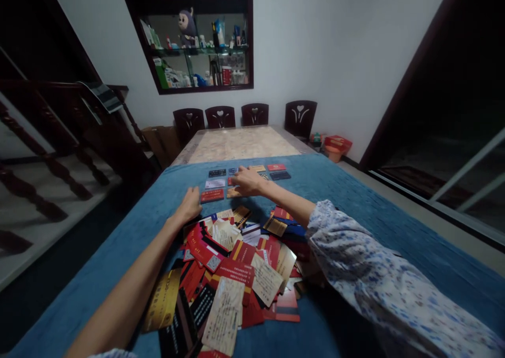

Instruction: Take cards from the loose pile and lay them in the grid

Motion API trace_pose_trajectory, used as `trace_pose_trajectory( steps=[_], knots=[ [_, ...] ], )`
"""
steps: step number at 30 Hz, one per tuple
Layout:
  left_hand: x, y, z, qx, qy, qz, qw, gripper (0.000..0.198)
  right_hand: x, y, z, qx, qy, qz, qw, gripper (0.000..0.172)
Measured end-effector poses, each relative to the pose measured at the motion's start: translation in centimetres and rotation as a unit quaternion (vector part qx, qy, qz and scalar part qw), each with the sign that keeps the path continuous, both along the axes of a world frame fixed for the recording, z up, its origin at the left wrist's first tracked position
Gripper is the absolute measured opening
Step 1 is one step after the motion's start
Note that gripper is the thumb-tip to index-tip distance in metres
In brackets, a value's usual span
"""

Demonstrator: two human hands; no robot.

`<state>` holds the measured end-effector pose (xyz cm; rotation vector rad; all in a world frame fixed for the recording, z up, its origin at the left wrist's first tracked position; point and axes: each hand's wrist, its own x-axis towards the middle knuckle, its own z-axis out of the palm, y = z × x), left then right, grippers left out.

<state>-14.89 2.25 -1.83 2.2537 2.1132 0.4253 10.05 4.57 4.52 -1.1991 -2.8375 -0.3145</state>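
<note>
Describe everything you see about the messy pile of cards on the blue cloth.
The pile of cards is a loose heap of thin, flat, rectangular cards that look like plastic or paper, some glossy. Red dominates, with gold, black, cream and white mixed in. Many carry printing too small to read; one red card shows a square code. They overlap at mixed angles on the blue cloth, nearer the wearer than the laid-out cards. Whether the left forearm touches the pile is unclear.

The head-worn camera looks forward and down from close above the blue fabric tablecloth (351, 197) toward a plain white wall (315, 47).
</note>
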Motion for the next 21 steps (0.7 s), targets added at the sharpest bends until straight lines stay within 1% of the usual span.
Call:
trace_pose_trajectory(
  steps=[2, 5, 7, 10, 13, 16, 19, 21],
  knots=[
    [0.2, -0.3, 0.1, 0.010, 0.026, 0.002, 1.000, 0.039, 1.5, -0.9, 0.6, 0.009, 0.005, -0.008, 1.000, 0.023],
    [0.7, -0.6, 0.3, 0.031, 0.048, 0.009, 0.998, 0.037, 3.6, -2.2, 1.2, 0.022, 0.020, -0.019, 0.999, 0.027],
    [1.2, -0.7, 0.6, 0.043, 0.050, 0.010, 0.998, 0.035, 5.0, -2.8, 1.3, 0.024, 0.030, -0.030, 0.999, 0.026],
    [2.5, -1.0, 1.2, 0.056, 0.051, -0.011, 0.997, 0.033, 7.0, -3.6, 1.1, 0.027, 0.038, -0.039, 0.998, 0.025],
    [4.3, -1.5, 1.9, 0.072, 0.048, -0.043, 0.995, 0.034, 9.2, -4.5, 0.9, 0.032, 0.040, -0.055, 0.997, 0.026],
    [6.5, -2.1, 2.3, 0.085, 0.024, -0.080, 0.993, 0.034, 11.5, -5.6, 0.5, 0.034, 0.043, -0.072, 0.996, 0.027],
    [9.0, -2.6, 2.4, 0.098, 0.003, -0.124, 0.987, 0.033, 14.0, -6.6, 0.0, 0.035, 0.047, -0.098, 0.993, 0.024],
    [10.7, -2.9, 2.3, 0.094, -0.009, -0.146, 0.985, 0.032, 15.6, -7.3, -0.4, 0.034, 0.049, -0.112, 0.992, 0.022]
  ],
)
